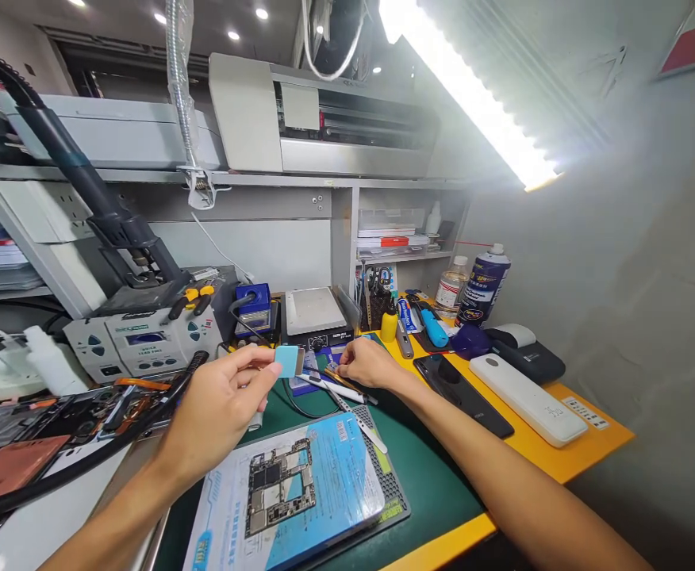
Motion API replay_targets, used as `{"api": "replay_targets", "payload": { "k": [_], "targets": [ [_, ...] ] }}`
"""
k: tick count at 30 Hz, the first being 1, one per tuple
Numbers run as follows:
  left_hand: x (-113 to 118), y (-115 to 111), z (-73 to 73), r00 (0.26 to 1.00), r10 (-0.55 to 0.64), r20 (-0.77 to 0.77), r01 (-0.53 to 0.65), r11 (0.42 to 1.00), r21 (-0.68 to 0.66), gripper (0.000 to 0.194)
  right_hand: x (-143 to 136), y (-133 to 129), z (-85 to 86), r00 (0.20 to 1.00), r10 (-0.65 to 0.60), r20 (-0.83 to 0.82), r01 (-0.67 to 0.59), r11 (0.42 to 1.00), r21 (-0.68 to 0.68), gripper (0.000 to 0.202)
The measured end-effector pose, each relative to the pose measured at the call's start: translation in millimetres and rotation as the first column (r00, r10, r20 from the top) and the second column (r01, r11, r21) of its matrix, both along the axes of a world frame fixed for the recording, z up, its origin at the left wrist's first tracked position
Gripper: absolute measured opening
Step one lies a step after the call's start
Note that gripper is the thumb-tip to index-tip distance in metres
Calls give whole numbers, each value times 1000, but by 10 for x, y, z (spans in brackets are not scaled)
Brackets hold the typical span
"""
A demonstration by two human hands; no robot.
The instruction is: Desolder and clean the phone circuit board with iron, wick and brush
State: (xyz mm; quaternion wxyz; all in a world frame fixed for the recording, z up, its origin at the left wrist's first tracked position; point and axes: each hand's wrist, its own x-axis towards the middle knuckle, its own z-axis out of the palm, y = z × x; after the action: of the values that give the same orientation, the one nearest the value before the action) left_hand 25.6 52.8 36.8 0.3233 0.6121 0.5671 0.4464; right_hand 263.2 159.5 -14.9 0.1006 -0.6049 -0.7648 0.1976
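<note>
My left hand point(222, 400) pinches a small light-blue square piece point(288, 361) with a darker strip along its right edge, held up above the bench. My right hand point(371, 363) reaches to the tools behind the mat, its fingers closed at the end of a slim gold-coloured tool point(331, 373). Beside it lie a white pen-like tool point(341, 388) and metal tweezers point(356, 416). Below the hands, a blue-and-white box point(329, 476) with a printed circuit board picture rests on a grey perforated mat point(396, 492).
A soldering station point(145, 345) with a black hose point(86, 468) stands left. A heating plate point(315, 309) sits behind the hands. On the right are a black phone point(463, 392), a white power bank point(529, 400), a yellow bottle point(389, 323) and a spray can point(483, 285). A bright lamp point(472, 95) hangs above.
</note>
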Motion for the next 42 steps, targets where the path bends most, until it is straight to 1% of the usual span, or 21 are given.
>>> {"api": "replay_targets", "payload": {
  "k": [6,12,15,18,19,21,24,27,29,31,34,36,38,42],
  "targets": [
    [16,-3,-38,1000,-28,1,28,999,-27,62,-61,-32,50,999,-36,2,37,998,-45,33],
    [31,59,-65,998,-53,-28,52,998,-21,59,-120,-105,138,998,-60,20,62,992,-107,29],
    [22,73,-104,996,-72,-54,71,997,-21,62,-159,-124,137,997,-77,-3,76,989,-123,29],
    [-18,78,-135,991,-92,-97,90,996,-24,65,-176,-117,127,993,-96,-62,87,987,-133,29],
    [-28,86,-135,988,-101,-116,99,995,-30,63,-167,-106,130,991,-102,-89,90,987,-134,30],
    [-16,127,-109,978,-130,-163,122,991,-56,52,-115,-68,155,981,-119,-151,100,987,-130,31],
    [117,277,-18,947,-192,-257,167,979,-114,35,47,24,219,956,-173,-236,155,984,-93,33],
    [381,541,63,893,-264,-363,213,961,-177,33,259,112,261,921,-253,-296,256,966,-31,36],
    [582,750,75,843,-304,-443,224,949,-224,32,384,143,260,899,-288,-331,304,953,-3,36],
    [760,945,53,785,-322,-530,221,944,-245,33,477,149,246,881,-303,-364,330,944,14,36],
    [923,1141,-13,684,-301,-665,215,954,-210,35,555,139,234,861,-308,-404,350,936,32,34],
    [957,1189,-60,609,-268,-747,217,962,-168,36,576,134,242,852,-308,-422,358,933,41,33],
    [953,1184,-103,527,-251,-812,239,961,-141,35,583,133,259,847,-306,-435,360,932,47,32],
    [929,1107,-166,369,-280,-886,339,928,-152,34,581,133,287,845,-296,-445,360,931,64,31]
  ]
}}
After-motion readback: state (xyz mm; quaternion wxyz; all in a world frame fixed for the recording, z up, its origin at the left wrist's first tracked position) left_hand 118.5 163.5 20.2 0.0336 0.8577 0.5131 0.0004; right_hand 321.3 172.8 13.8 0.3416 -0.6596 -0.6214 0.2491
